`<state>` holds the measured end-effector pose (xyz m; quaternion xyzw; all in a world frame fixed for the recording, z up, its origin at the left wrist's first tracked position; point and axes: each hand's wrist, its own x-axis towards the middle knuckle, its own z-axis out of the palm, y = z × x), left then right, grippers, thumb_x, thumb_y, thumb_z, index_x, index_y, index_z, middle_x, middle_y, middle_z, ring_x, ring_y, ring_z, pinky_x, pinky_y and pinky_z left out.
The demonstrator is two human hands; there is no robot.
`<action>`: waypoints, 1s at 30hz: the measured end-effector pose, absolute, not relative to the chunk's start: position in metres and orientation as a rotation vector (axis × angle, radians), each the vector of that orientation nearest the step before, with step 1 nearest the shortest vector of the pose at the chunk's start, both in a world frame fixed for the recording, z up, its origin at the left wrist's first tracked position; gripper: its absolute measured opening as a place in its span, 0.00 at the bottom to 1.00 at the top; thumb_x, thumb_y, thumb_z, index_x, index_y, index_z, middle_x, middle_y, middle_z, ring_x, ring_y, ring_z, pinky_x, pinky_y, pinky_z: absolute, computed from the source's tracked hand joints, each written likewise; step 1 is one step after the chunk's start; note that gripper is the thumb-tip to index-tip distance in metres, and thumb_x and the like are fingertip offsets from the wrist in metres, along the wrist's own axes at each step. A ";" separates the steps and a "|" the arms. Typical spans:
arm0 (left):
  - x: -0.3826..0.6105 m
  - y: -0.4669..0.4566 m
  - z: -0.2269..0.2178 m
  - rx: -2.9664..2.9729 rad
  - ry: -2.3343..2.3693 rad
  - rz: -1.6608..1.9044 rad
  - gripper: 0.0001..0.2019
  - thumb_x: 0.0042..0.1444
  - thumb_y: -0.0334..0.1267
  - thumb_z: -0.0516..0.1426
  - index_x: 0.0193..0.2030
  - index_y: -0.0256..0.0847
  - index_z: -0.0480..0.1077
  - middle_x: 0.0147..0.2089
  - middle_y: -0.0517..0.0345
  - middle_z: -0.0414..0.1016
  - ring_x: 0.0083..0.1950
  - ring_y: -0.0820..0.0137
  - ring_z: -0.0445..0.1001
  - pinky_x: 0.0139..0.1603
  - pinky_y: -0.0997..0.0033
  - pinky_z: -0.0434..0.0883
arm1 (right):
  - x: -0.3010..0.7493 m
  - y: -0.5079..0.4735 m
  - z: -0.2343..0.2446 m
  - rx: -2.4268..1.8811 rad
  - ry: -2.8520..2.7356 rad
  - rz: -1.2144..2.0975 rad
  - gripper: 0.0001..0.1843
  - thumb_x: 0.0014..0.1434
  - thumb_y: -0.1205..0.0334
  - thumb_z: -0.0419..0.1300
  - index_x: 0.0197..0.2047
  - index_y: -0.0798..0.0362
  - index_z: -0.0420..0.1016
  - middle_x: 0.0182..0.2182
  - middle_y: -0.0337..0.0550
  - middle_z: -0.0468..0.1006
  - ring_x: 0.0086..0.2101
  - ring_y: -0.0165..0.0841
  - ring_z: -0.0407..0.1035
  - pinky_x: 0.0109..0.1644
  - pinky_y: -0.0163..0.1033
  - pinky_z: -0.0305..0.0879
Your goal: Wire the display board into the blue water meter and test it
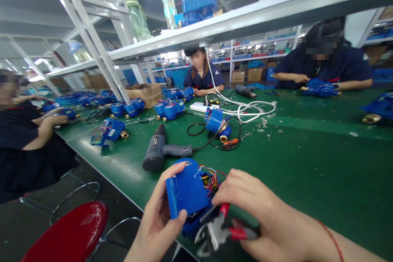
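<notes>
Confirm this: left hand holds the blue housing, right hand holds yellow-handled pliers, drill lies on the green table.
Not quite. The head view shows the pliers in the right hand have red handles. The left hand holds the blue housing; the drill lies on the table.

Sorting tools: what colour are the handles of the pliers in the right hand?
Red, on the pliers in the right hand; head view.

Left hand (pixel 159 221) cut at the wrist by the bottom edge, its palm hidden behind the blue housing (pixel 186 190); the housing's lower body sits out of sight behind the right hand (pixel 264 221) and the red-handled pliers (pixel 219 229) (jaw tips go soft and blurred near the edge). Bundle of coloured wires (pixel 210 180) too tangled and small to trace to any terminal. Red stool (pixel 70 235) cropped by the bottom edge; co-workers' faces blurred out.
</notes>
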<state>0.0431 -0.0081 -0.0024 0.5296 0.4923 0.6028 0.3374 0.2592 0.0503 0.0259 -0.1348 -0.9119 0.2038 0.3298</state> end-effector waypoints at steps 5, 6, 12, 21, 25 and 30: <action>0.044 -0.015 -0.011 1.542 1.379 1.659 0.22 0.49 0.43 0.65 0.52 0.53 0.70 0.62 0.54 0.66 0.64 0.54 0.67 0.50 0.65 0.75 | 0.260 0.048 0.021 -0.715 -2.151 0.390 0.23 0.49 0.77 0.54 0.49 0.51 0.64 0.42 0.42 0.73 0.41 0.35 0.65 0.44 0.41 0.65; 0.044 -0.017 -0.013 1.547 1.392 1.663 0.22 0.48 0.44 0.66 0.52 0.53 0.70 0.63 0.54 0.66 0.64 0.53 0.67 0.48 0.65 0.76 | 0.261 0.049 0.021 -0.745 -2.156 0.332 0.23 0.50 0.77 0.54 0.49 0.51 0.65 0.42 0.43 0.73 0.41 0.36 0.65 0.44 0.42 0.65; 0.046 -0.022 -0.020 1.596 1.457 1.765 0.34 0.39 0.47 0.71 0.55 0.50 0.69 0.63 0.50 0.68 0.64 0.50 0.67 0.57 0.51 0.72 | 0.265 0.052 0.024 -0.704 -2.339 -0.152 0.22 0.57 0.72 0.55 0.56 0.56 0.67 0.45 0.51 0.74 0.42 0.43 0.65 0.43 0.48 0.62; 0.074 -0.030 -0.028 1.577 1.696 1.811 0.40 0.44 0.44 0.69 0.65 0.50 0.61 0.61 0.50 0.69 0.56 0.55 0.74 0.48 0.62 0.78 | 0.252 0.040 0.011 -0.775 -2.301 -0.219 0.23 0.58 0.70 0.52 0.57 0.59 0.71 0.45 0.52 0.75 0.44 0.43 0.63 0.49 0.49 0.60; 0.073 -0.025 -0.039 1.862 1.766 1.921 0.36 0.44 0.37 0.70 0.61 0.45 0.63 0.61 0.49 0.66 0.59 0.56 0.70 0.55 0.61 0.73 | 0.246 0.031 0.004 -0.872 -2.271 -0.256 0.23 0.57 0.68 0.52 0.55 0.59 0.72 0.44 0.52 0.76 0.42 0.44 0.64 0.45 0.49 0.62; 0.069 -0.025 -0.046 1.980 1.901 1.939 0.25 0.41 0.34 0.70 0.46 0.43 0.69 0.58 0.50 0.67 0.53 0.60 0.73 0.50 0.63 0.74 | 0.241 0.024 -0.003 -0.873 -2.311 -0.421 0.25 0.57 0.65 0.52 0.58 0.64 0.68 0.43 0.54 0.75 0.39 0.45 0.66 0.36 0.47 0.65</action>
